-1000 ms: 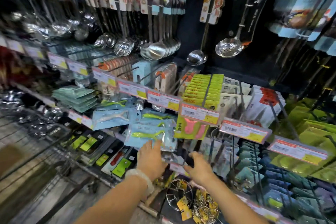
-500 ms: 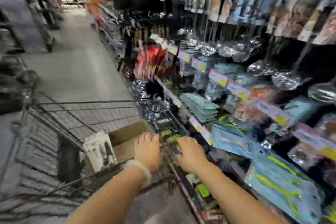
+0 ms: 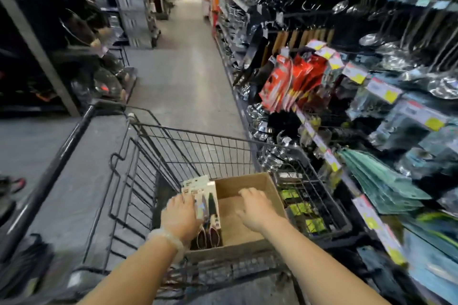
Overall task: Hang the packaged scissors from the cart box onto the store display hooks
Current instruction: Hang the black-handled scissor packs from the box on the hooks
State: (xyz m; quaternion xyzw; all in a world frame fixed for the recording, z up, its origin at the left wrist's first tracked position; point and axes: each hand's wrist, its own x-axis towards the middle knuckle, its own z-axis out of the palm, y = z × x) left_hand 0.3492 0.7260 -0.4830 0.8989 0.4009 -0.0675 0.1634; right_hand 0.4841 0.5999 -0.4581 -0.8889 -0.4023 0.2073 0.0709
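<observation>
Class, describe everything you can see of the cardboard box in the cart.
The cardboard box is plain brown, open-topped and looks corrugated. It sits in the black wire cart, at the end nearest the person. A fanned stack of packaged scissors stands along its left wall; the rest of its floor shows bare. The left hand rests on those packs, and the right hand reaches over the open middle; whether it touches the box is unclear.

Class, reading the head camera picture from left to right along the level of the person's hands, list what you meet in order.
Wire side of the cart → left hand on the packaged scissors → bare floor of the cardboard box → right hand → green packets beyond the cart → teal packets on the display.
</observation>
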